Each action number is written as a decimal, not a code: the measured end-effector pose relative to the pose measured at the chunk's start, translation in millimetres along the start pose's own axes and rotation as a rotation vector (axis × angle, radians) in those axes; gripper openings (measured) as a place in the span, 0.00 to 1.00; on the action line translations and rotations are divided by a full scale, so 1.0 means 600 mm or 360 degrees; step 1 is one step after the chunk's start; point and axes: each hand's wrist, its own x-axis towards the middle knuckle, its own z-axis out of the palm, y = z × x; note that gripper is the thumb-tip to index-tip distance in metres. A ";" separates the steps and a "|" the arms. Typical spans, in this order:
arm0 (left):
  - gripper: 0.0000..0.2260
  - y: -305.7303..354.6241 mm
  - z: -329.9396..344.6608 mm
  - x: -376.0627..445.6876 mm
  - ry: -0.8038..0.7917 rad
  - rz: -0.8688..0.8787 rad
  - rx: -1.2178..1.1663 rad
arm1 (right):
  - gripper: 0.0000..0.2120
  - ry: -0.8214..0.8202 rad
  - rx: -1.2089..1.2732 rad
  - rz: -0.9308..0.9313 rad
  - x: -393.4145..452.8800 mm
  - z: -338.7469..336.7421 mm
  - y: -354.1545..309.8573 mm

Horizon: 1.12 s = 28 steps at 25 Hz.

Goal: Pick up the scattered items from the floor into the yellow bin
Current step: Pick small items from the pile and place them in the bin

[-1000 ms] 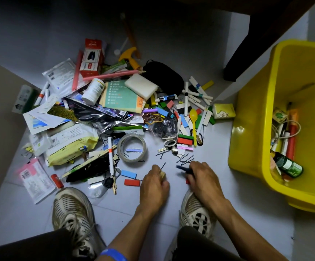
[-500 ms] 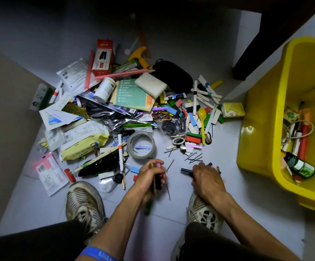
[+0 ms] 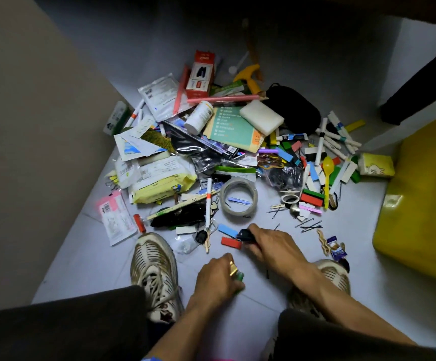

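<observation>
Left hand point(image 3: 215, 278) curled round small green and gold items point(image 3: 236, 273), right hand point(image 3: 274, 246) gripping black object point(image 3: 245, 234) beside red block point(image 3: 231, 242), yellow bin point(image 3: 420, 204) at rt.

left grip point(image 3: 218, 278) curled; right grip point(image 3: 271, 246) curled

One yellow bin point(image 3: 420, 217). Left of the bin: one tape roll point(image 3: 238, 199), one yellow spoon point(image 3: 327, 175), one white bottle point(image 3: 199, 116), one red box point(image 3: 200, 74), one white sponge block point(image 3: 261, 117), one black pouch point(image 3: 293, 112). Two shoes point(image 3: 153, 269) point(image 3: 333, 277), two hands point(image 3: 218, 278) point(image 3: 274, 246), both nearer the camera than the bin. Hairpins and coloured blocks left of the bin: too many to count.
</observation>
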 end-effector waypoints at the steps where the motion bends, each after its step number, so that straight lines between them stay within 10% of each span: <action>1: 0.20 -0.006 0.008 0.000 0.0001 0.0035 0.0070 | 0.13 -0.0020 -0.0018 -0.0050 0.014 0.009 -0.009; 6: 0.15 -0.024 0.024 0.015 0.0088 0.0192 0.0226 | 0.17 -0.0054 -0.0462 -0.0240 0.055 0.050 -0.038; 17: 0.14 -0.051 -0.046 0.048 0.0169 -0.0154 -0.0953 | 0.10 0.0086 -0.0834 -0.0143 0.095 0.061 -0.076; 22: 0.06 -0.019 -0.087 0.043 -0.0011 -0.0218 -0.1790 | 0.15 -0.0239 0.0780 0.0166 0.056 -0.006 -0.050; 28: 0.05 0.185 -0.145 0.010 -0.0290 0.0214 -0.2054 | 0.15 0.0508 0.2458 0.0626 -0.063 -0.150 -0.045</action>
